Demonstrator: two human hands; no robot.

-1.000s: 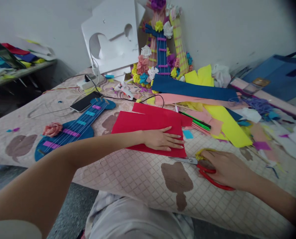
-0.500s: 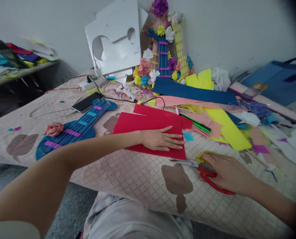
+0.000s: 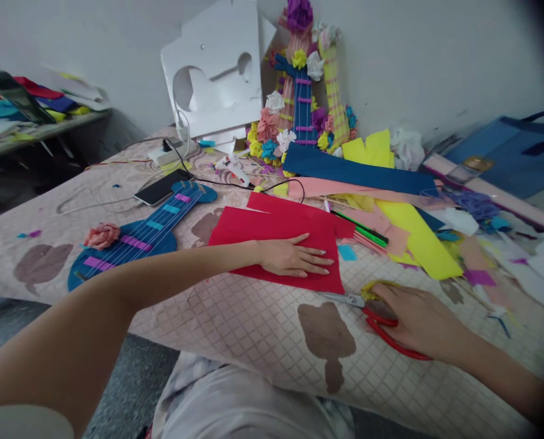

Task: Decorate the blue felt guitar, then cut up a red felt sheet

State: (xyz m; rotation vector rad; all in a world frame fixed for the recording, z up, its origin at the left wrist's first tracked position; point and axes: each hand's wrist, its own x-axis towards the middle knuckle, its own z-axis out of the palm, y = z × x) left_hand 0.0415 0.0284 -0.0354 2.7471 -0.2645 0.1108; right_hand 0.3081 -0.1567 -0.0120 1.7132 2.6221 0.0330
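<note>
My left hand [image 3: 294,256] lies flat, fingers stretched out, on a red paper sheet [image 3: 272,231] spread on the patterned bedcover [image 3: 235,317]. My right hand [image 3: 416,317] rests over the red handles of a pair of scissors [image 3: 372,311], fingers curled on them; the metal blades point left toward the sheet's lower right corner. A yellow scrap [image 3: 375,285] peeks out above that hand.
A blue paper guitar [image 3: 139,235] with a pink paper rose [image 3: 100,235] lies to the left, a phone [image 3: 160,186] and power strip [image 3: 171,152] behind it. Yellow, blue and pink sheets [image 3: 391,183], a green pen [image 3: 358,222], and flower-decorated guitars [image 3: 304,91] crowd the back right.
The view has drifted slightly, shifting everything a little. Both hands stay where they were, left on the red sheet, right on the scissors.
</note>
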